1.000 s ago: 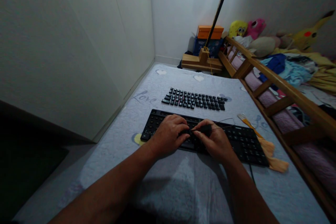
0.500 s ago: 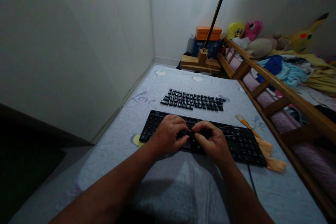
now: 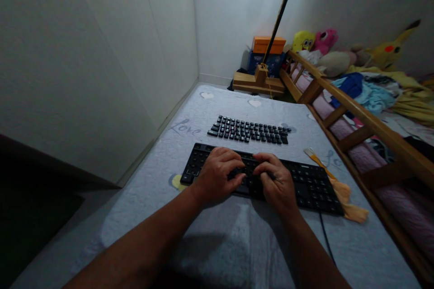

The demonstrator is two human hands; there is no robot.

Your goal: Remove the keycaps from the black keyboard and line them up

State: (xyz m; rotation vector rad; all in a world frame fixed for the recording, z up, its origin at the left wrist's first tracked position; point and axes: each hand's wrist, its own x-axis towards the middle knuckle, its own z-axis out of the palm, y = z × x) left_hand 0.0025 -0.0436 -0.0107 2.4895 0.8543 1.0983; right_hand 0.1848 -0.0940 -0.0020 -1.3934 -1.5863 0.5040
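Observation:
A black keyboard (image 3: 310,189) lies on the light bedspread, its middle partly covered by both hands. My left hand (image 3: 222,174) rests over the keyboard's left-centre, fingers curled and thumb drawn in toward them; whatever lies between the fingertips is hidden. Just right of it, my right hand (image 3: 276,180) is closed above the keys, with its index finger bent toward the middle of the board. A small dark thing shows in its grip, too unclear to name. Beyond the keyboard, several loose black keycaps (image 3: 249,131) are laid out in rows.
A brush (image 3: 315,157) and an orange cloth (image 3: 354,212) lie by the keyboard's right end. The cable (image 3: 326,239) runs toward me. A wooden bed rail (image 3: 373,126) borders the right side, a white cabinet (image 3: 101,54) the left. A wooden-based stand (image 3: 259,80) is at the back.
My right hand has drawn slightly away from the left, and its fingers have curled in more. A thin wire loop seen beside the right hand earlier no longer shows.

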